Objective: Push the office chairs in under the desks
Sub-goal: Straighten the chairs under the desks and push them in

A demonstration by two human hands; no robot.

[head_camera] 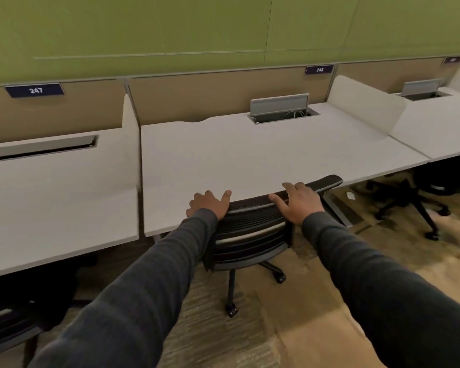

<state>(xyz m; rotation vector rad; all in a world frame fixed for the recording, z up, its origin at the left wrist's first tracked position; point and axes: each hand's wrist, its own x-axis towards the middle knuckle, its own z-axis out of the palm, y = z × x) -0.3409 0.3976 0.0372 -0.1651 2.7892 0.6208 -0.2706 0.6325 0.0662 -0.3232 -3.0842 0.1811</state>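
Head view: both hands, left hand [209, 204] and right hand [300, 201], fingers spread flat atop chair [250, 229] backrest, pushing under tabletop [250, 155], needing further straight shove.

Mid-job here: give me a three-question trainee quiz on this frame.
1. True or false: both hands rest on the top of the office chair backrest.
2. Which desk number tag hangs at the far left? A) 247 B) 250 C) 199
3. Fill in: the cable hatch on the middle desk is ____.

Key: 1 true: left hand, right hand. 2 A: number tag. 3 open.
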